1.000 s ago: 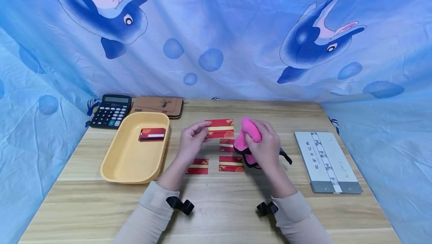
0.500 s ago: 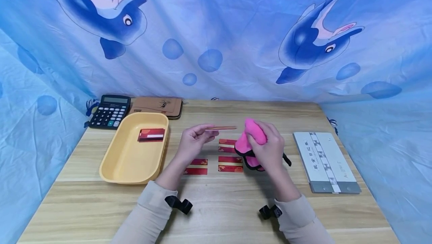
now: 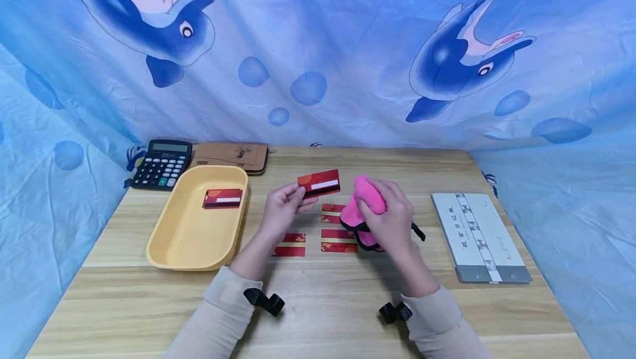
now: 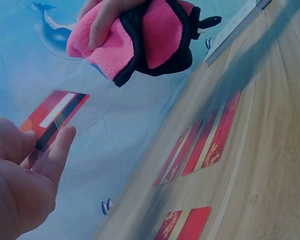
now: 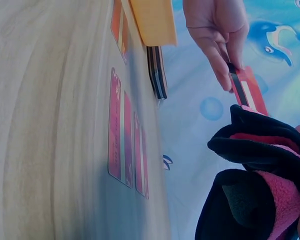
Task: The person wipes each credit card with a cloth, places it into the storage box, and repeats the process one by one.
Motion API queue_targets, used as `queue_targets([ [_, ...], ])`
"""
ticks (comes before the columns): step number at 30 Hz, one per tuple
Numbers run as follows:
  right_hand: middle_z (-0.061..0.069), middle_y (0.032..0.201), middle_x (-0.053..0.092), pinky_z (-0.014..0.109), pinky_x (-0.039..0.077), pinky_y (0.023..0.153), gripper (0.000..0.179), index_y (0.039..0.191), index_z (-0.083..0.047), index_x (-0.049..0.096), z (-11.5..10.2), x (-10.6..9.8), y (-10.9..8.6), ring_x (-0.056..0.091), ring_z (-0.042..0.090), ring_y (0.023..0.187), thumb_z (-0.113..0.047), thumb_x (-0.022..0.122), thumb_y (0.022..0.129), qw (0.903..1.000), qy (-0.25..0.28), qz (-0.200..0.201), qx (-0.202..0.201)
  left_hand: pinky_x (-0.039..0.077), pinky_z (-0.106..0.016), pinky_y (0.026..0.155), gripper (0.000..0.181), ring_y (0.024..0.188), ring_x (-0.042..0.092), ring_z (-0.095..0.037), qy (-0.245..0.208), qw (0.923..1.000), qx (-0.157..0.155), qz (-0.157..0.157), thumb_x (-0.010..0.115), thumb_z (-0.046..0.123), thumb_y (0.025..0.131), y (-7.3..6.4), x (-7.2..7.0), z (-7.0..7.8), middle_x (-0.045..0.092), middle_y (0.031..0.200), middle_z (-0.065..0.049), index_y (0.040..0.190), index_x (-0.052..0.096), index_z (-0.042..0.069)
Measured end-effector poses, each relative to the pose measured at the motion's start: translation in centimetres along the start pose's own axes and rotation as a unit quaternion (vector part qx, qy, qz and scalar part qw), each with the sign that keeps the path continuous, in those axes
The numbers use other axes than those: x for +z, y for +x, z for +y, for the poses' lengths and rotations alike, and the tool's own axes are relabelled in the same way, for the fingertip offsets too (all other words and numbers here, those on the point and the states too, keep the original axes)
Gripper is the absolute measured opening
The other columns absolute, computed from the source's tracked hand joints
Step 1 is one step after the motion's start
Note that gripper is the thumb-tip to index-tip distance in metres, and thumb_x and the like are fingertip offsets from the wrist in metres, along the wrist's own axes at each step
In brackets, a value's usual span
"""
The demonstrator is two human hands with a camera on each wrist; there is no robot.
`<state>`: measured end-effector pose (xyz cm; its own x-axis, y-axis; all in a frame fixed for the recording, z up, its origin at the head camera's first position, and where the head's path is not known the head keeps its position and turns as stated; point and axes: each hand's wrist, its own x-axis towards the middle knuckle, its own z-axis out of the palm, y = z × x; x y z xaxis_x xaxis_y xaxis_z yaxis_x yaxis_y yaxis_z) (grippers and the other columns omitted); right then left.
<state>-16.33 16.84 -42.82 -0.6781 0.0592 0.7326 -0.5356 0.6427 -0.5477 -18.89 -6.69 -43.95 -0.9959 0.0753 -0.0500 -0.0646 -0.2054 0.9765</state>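
My left hand [image 3: 282,210] pinches a red bank card [image 3: 319,182] by its left end, thumb on the face. The card is raised over the table with its black stripe and white strip showing. My right hand [image 3: 395,218] grips a bunched pink cloth [image 3: 369,196] with black edging, just right of the card. In the left wrist view the cloth [image 4: 162,35] hangs apart from the card [image 4: 55,114]. Below the hands, a red card [image 3: 339,241] with a cream band lies flat; another card [image 3: 331,217] behind it and a third card [image 3: 290,251] are partly hidden.
A yellow tray [image 3: 191,243] at left has red cards [image 3: 223,199] inside, stripe side up. Behind it are a calculator [image 3: 164,164] and a brown wallet [image 3: 233,157]. A grey-white notebook [image 3: 479,237] lies at right. A blue dolphin curtain [image 3: 318,44] closes off the back.
My left hand has turned the card from its cream-banded face, through edge-on, to its black-striped back. The right hand with the cloth has shifted only slightly.
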Motion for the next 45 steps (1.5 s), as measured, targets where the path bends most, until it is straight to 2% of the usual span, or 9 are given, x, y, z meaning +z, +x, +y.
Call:
queue_targets([
  [9,0.013,0.107,0.072,0.047,0.062,0.069,0.042,0.116,-0.005,0.075,-0.4,0.9,0.0,0.070,0.028,0.091,-0.009,0.088,0.075,0.9996,0.016,-0.010,-0.018,0.060,-0.030,0.085,0.033,0.103,0.070,-0.041,-0.003,0.9999,-0.015,-0.004,0.053,0.003,0.104,0.0,0.6,-0.1,0.063,0.127,-0.030,0.133,0.057,-0.012],
  [14,0.014,0.107,0.071,0.046,0.062,0.067,0.043,0.116,-0.006,0.076,-0.5,1.4,0.0,0.070,0.029,0.091,-0.009,0.088,0.075,0.9996,0.007,-0.014,-0.025,0.061,-0.032,0.085,0.040,0.101,0.069,-0.045,0.012,0.9999,0.002,-0.013,0.056,0.004,0.103,-0.1,1.1,0.0,0.066,0.126,-0.025,0.144,0.054,0.003],
  [16,0.014,0.107,0.071,0.046,0.061,0.066,0.043,0.117,-0.007,0.076,-0.6,1.6,0.1,0.070,0.029,0.090,-0.010,0.088,0.076,0.9997,-0.004,-0.013,-0.023,0.061,-0.033,0.085,0.043,0.100,0.070,-0.043,0.010,0.9998,0.006,-0.016,0.057,0.004,0.103,-0.1,1.3,0.0,0.066,0.126,-0.024,0.145,0.054,0.006],
  [19,0.013,0.108,0.071,0.045,0.061,0.067,0.042,0.118,-0.008,0.075,-0.8,1.8,0.2,0.069,0.029,0.090,-0.012,0.086,0.077,0.9993,-0.027,-0.020,-0.014,0.060,-0.034,0.087,0.037,0.102,0.072,-0.035,0.000,0.9996,0.003,-0.027,0.057,0.003,0.102,-0.3,1.6,-0.1,0.065,0.128,-0.024,0.140,0.057,-0.001],
  [24,0.012,0.109,0.070,0.045,0.061,0.068,0.042,0.119,-0.007,0.074,-1.5,2.3,0.4,0.070,0.029,0.088,-0.011,0.085,0.078,0.9973,-0.055,-0.046,-0.013,0.059,-0.035,0.090,0.031,0.104,0.072,-0.025,0.020,0.9984,0.005,-0.053,0.056,0.004,0.103,-0.3,2.3,-0.6,0.067,0.125,-0.024,0.132,0.062,-0.007],
  [30,0.010,0.106,0.071,0.042,0.060,0.065,0.042,0.117,-0.006,0.075,-3.3,3.3,0.2,0.070,0.027,0.083,-0.008,0.085,0.076,0.9967,-0.037,-0.068,-0.023,0.060,-0.026,0.085,0.032,0.096,0.069,-0.011,0.059,0.9955,0.029,-0.068,0.054,0.004,0.103,-0.3,2.8,-0.8,0.070,0.118,-0.022,0.133,0.062,-0.006],
  [34,0.009,0.105,0.071,0.040,0.059,0.063,0.041,0.116,-0.007,0.075,-4.0,3.7,0.1,0.070,0.026,0.082,-0.007,0.085,0.076,0.9973,-0.019,-0.063,-0.033,0.059,-0.021,0.081,0.035,0.092,0.068,-0.009,0.083,0.9933,0.050,-0.063,0.052,0.003,0.102,-0.4,2.8,-0.9,0.073,0.108,-0.017,0.136,0.061,-0.003],
  [38,0.010,0.107,0.071,0.042,0.060,0.064,0.041,0.116,-0.007,0.075,-3.6,3.6,0.1,0.070,0.028,0.083,-0.007,0.085,0.075,0.9975,-0.034,-0.052,-0.035,0.060,-0.024,0.083,0.033,0.097,0.070,-0.013,0.078,0.9937,0.055,-0.059,0.053,0.003,0.103,-0.3,2.6,-0.9,0.073,0.114,-0.017,0.135,0.060,-0.006],
  [45,0.014,0.107,0.071,0.047,0.061,0.070,0.042,0.117,-0.006,0.075,-1.7,2.4,0.6,0.070,0.032,0.089,-0.010,0.086,0.077,0.9977,-0.064,-0.024,-0.004,0.061,-0.033,0.085,0.031,0.104,0.068,-0.044,0.010,0.9990,0.024,-0.037,0.055,-0.001,0.102,-0.3,2.1,-0.4,0.069,0.117,-0.027,0.131,0.059,-0.012],
])
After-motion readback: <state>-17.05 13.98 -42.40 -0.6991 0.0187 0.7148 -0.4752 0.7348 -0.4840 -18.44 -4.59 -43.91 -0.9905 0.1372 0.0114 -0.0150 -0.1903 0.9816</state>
